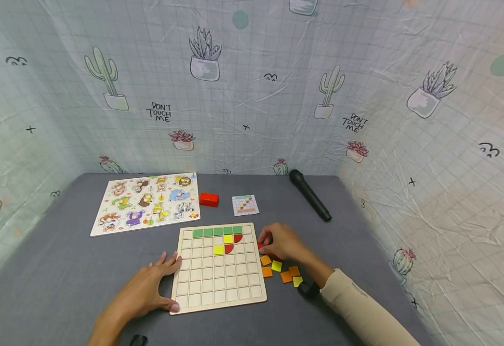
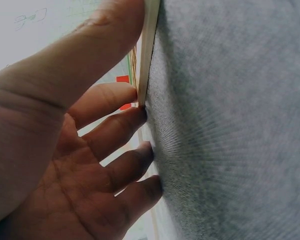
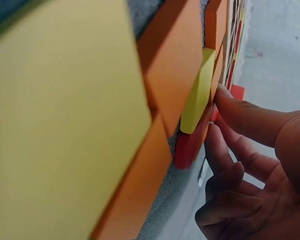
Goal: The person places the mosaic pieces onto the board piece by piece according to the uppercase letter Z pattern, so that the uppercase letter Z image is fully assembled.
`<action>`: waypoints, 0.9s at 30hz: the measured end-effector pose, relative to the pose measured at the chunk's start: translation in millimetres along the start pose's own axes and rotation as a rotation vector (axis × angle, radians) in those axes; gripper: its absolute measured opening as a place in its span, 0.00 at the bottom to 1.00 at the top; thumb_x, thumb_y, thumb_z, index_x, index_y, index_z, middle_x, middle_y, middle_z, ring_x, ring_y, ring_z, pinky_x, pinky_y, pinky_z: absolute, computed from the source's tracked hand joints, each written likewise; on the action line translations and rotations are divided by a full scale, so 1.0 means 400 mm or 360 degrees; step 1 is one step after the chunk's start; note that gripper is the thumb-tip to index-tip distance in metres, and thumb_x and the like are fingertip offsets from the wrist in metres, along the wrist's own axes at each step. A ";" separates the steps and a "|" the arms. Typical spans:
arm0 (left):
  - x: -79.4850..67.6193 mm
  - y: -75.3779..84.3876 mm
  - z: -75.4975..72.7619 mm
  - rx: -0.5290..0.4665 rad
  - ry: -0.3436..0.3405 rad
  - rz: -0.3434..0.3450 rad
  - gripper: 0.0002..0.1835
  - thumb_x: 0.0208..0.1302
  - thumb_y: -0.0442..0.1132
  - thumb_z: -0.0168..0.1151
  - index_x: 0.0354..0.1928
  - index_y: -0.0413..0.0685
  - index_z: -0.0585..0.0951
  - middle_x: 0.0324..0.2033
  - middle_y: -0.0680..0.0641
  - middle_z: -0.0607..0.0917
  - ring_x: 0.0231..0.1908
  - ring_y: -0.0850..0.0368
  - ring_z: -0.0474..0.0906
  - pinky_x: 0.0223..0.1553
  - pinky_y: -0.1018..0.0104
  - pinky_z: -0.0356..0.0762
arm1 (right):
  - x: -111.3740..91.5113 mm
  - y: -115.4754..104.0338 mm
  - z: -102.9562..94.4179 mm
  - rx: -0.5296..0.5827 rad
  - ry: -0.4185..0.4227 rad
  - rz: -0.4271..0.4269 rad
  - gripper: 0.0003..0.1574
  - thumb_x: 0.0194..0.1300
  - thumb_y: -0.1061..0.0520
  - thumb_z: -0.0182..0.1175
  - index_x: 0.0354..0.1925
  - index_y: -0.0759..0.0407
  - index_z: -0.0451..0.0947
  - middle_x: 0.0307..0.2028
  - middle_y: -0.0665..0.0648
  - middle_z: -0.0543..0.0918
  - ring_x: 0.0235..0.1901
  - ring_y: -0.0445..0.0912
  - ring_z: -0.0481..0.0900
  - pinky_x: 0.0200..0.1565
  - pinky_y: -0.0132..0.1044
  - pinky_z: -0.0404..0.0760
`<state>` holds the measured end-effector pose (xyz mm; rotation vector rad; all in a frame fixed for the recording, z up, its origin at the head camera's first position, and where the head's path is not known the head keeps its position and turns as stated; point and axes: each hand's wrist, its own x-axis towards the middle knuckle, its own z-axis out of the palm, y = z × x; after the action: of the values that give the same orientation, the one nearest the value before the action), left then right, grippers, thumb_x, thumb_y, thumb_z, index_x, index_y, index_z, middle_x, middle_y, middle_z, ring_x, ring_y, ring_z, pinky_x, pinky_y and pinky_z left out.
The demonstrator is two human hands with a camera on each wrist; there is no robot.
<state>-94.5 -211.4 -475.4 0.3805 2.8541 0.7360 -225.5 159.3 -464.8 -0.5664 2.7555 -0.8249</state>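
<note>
A square wooden grid board (image 1: pixel 207 281) lies on the grey table. It holds a row of green tiles (image 1: pixel 218 231), two yellow squares (image 1: pixel 219 250) and two red quarter-round pieces (image 1: pixel 228 249). My left hand (image 1: pixel 148 288) rests against the board's left side, fingers spread, thumb at the near corner; the left wrist view shows the fingertips touching the edge. Right of the board, my right hand (image 1: pixel 283 242) pinches a red piece (image 1: pixel 260 245) between thumb and fingers. Another red piece (image 3: pixel 187 150) lies beneath that hand. Loose orange tiles (image 1: pixel 286 277) and yellow tiles (image 1: pixel 276 265) lie nearby.
Behind the board are an animal picture board (image 1: pixel 148 202), a red block (image 1: pixel 209 199) and a small pattern card (image 1: pixel 245 205). A black microphone (image 1: pixel 310 194) lies at the back right. A cactus-print cloth (image 1: pixel 243 105) hangs around the table.
</note>
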 end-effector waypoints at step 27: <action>-0.001 0.001 -0.001 0.0012 0.0014 0.0025 0.65 0.32 0.59 0.88 0.77 0.43 0.73 0.77 0.37 0.71 0.77 0.24 0.62 0.68 0.24 0.66 | 0.027 -0.136 0.057 0.0252 -0.0138 -0.0168 0.09 0.64 0.54 0.78 0.38 0.46 0.86 0.29 0.47 0.84 0.29 0.43 0.78 0.29 0.32 0.71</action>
<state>-94.2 -211.2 -474.9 0.4018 2.8662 0.7314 -211.7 101.9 -453.7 -0.7036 2.5720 -1.0064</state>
